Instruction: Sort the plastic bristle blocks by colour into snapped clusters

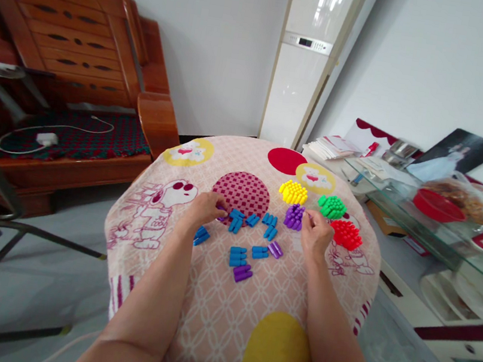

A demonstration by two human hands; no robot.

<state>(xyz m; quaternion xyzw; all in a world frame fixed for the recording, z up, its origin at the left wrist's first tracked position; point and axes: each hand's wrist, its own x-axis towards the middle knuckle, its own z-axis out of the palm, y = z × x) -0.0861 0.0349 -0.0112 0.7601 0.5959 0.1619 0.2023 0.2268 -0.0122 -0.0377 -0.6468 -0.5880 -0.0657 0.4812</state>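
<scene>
My left hand (206, 207) reaches over the left of the table, its fingers closed on a small purple plastic peg piece (221, 217). Blue peg pieces (235, 225) lie just right of it, mostly in small groups. My right hand (317, 233) is pinched at the right edge of a bunch of purple pegs (293, 216); what its fingertips hold is too small to make out. Nearer to me, a purple pair (243, 273) lies against blue pieces (238, 257). Another purple pair (275, 249) touches or nearly touches a blue group (260, 253).
Bunches of yellow pegs (293, 192), green pegs (332, 206) and red pegs (346, 235) stand beyond and beside my right hand. A patterned cloth (211, 322) covers the round table. A glass shelf (434, 225) with a red bowl (440, 206) is at right, a wooden bench (53, 147) at left.
</scene>
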